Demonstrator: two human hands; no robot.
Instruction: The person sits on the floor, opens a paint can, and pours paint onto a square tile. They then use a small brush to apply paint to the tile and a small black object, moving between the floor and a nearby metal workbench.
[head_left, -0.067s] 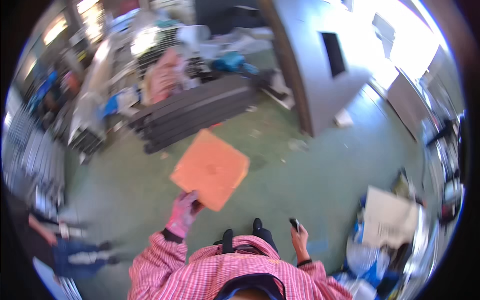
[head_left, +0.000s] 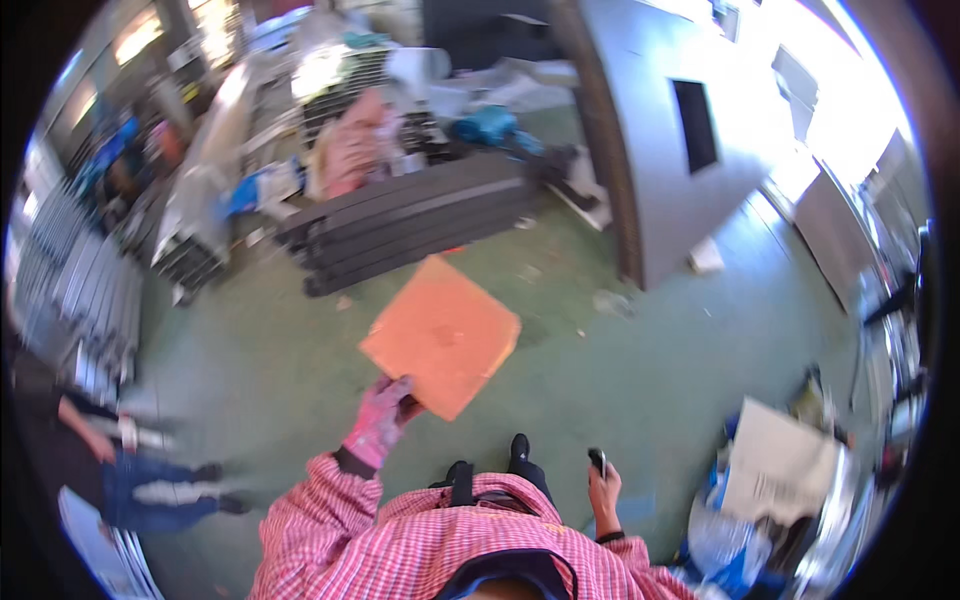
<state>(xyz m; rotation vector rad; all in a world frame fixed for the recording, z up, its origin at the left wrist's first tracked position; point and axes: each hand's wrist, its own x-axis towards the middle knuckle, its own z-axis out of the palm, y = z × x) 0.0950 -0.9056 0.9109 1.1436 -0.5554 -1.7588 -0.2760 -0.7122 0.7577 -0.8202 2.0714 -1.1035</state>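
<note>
Green workshop floor (head_left: 640,390) fills the middle of the frame, cluttered round its edges. At the far left, grey metal racks (head_left: 70,290) curve along the rim, and below them at lower left another person (head_left: 120,470) in blue trousers bends low. Left of centre, the left hand (head_left: 378,420), in a pink glove, grips the near corner of a flat orange square panel (head_left: 442,335), which is held tilted above the floor at the centre of the frame. Behind it, upper centre, a stack of long dark bars (head_left: 410,220) lies on the floor. At bottom centre a pink checked shirt (head_left: 440,545) and black shoes (head_left: 518,447) show. Right of these, the bare right hand (head_left: 603,487) is closed around a small dark object (head_left: 597,460). A grey cabinet (head_left: 670,140) stands upper right, and white sheets (head_left: 780,460) lie lower right.
</note>
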